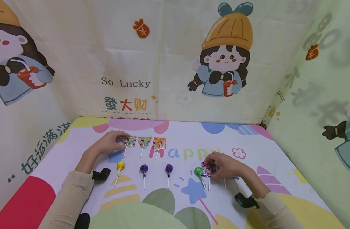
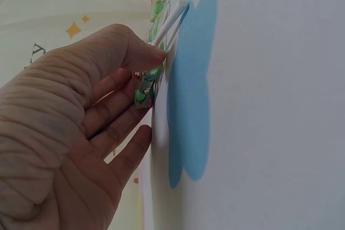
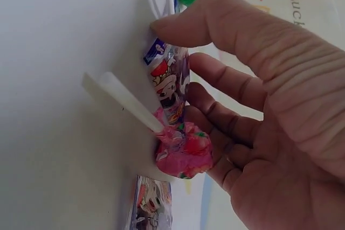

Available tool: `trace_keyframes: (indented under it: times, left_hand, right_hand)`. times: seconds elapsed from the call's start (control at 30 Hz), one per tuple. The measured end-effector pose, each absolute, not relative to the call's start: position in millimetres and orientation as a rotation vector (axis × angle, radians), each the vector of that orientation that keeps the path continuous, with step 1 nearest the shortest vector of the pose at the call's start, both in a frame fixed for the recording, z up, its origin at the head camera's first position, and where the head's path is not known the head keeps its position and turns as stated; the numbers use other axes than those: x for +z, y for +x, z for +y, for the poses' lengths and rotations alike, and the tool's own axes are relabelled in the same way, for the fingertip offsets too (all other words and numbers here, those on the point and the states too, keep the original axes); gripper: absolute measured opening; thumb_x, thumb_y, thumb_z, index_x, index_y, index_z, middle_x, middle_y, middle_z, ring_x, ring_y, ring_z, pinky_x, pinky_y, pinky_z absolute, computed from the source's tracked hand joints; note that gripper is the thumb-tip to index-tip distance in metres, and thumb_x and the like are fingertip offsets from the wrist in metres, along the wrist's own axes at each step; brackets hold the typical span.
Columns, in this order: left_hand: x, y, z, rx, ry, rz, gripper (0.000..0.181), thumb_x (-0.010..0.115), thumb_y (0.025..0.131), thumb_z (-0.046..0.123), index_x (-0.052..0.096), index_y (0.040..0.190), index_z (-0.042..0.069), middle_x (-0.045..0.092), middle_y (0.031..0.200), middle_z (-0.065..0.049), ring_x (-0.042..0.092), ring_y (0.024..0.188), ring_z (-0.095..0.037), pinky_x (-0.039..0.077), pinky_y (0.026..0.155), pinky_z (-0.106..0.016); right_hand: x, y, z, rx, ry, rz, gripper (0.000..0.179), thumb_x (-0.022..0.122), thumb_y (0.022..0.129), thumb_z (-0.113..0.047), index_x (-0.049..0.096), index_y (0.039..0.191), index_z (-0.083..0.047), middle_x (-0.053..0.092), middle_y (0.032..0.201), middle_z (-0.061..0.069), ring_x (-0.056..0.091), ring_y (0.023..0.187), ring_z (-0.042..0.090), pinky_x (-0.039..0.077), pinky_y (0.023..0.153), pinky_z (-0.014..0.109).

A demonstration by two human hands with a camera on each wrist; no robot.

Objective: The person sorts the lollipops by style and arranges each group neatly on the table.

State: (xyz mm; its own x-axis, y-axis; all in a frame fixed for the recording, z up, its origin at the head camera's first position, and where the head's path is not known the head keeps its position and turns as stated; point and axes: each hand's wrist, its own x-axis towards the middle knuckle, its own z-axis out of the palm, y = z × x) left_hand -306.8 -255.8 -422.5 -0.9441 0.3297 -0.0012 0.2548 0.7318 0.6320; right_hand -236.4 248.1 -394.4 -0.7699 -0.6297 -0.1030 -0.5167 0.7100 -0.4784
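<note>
My left hand (image 1: 110, 143) pinches the edge of a green-wrapped lollipop (image 1: 130, 142) at the left end of the back row. In the left wrist view its white stick (image 2: 169, 24) points past my thumb. My right hand (image 1: 226, 166) holds a purple-wrapped lollipop (image 1: 207, 170) between thumb and fingers, right beside a green ball lollipop (image 1: 198, 171). Under the right palm, in the right wrist view, lies a pink ball lollipop (image 3: 186, 154), mostly hidden from the head view. Beyond it is another flat printed wrapper (image 3: 151, 203).
Two more flat-wrapped lollipops, one green (image 1: 144, 142) and one orange (image 1: 159, 143), continue the back row. In front lie a yellow lollipop (image 1: 120, 165) and two purple ones (image 1: 144, 169). A printed cloth covers the table (image 1: 129, 219); printed curtains (image 1: 175, 63) stand behind and beside it.
</note>
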Motion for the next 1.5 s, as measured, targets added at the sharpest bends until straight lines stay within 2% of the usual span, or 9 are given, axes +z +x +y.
trace_keyframes:
  times: [0.2, 0.6, 0.73, 0.9, 1.23, 1.5]
  left_hand:
    - [-421, -305, -254, 0.994, 0.478, 2.821, 0.053, 0.079, 0.087, 0.009, 0.062, 0.137, 0.002, 0.061, 0.139, -0.019, 0.051, 0.133, -0.043, 0.038, 0.113, -0.060]
    - [-424, -305, -254, 1.004, 0.467, 2.817, 0.053, 0.079, 0.087, 0.009, 0.062, 0.137, 0.003, 0.061, 0.139, -0.019, 0.051, 0.132, -0.043, 0.039, 0.113, -0.059]
    - [-425, -305, -254, 0.997, 0.466, 2.822, 0.053, 0.079, 0.087, 0.009, 0.062, 0.137, 0.004, 0.062, 0.138, -0.018, 0.051, 0.132, -0.043, 0.039, 0.113, -0.059]
    - [-424, -305, -254, 0.998, 0.472, 2.825, 0.053, 0.079, 0.087, 0.009, 0.062, 0.137, 0.003, 0.062, 0.138, -0.019, 0.051, 0.133, -0.043, 0.039, 0.113, -0.059]
    - [-422, -304, -253, 1.001, 0.452, 2.832, 0.054, 0.079, 0.087, 0.009, 0.062, 0.137, 0.003, 0.061, 0.139, -0.019, 0.048, 0.136, -0.044, 0.038, 0.113, -0.059]
    - [-422, -303, -253, 1.013, 0.457, 2.826, 0.054, 0.079, 0.086, 0.008, 0.062, 0.137, 0.003, 0.061, 0.139, -0.019, 0.049, 0.135, -0.045, 0.038, 0.113, -0.059]
  right_hand:
    - [-395, -236, 245, -0.622, -0.910, 2.644, 0.047, 0.087, 0.071, -0.013, 0.062, 0.112, -0.016, 0.056, 0.103, -0.004, 0.049, 0.095, 0.017, 0.046, 0.082, 0.030]
    - [-395, -237, 239, -0.558, -0.856, 2.657, 0.051, 0.090, 0.069, -0.015, 0.060, 0.110, -0.018, 0.054, 0.102, -0.005, 0.046, 0.095, 0.015, 0.045, 0.084, 0.033]
    - [-395, -237, 237, -0.546, -0.841, 2.654, 0.050, 0.090, 0.068, -0.013, 0.060, 0.109, -0.018, 0.053, 0.099, -0.004, 0.046, 0.093, 0.016, 0.044, 0.081, 0.032]
    - [-395, -238, 235, -0.544, -0.816, 2.664, 0.048, 0.089, 0.069, -0.012, 0.060, 0.107, -0.017, 0.051, 0.096, -0.003, 0.047, 0.089, 0.015, 0.043, 0.076, 0.029]
    - [-396, -238, 236, -0.541, -0.811, 2.678, 0.040, 0.088, 0.070, -0.015, 0.062, 0.100, -0.019, 0.053, 0.095, -0.004, 0.049, 0.089, 0.015, 0.044, 0.076, 0.029]
    - [-400, -239, 238, -0.600, -0.895, 2.686, 0.032, 0.086, 0.072, -0.009, 0.062, 0.092, -0.018, 0.055, 0.084, -0.007, 0.051, 0.078, 0.009, 0.046, 0.069, 0.024]
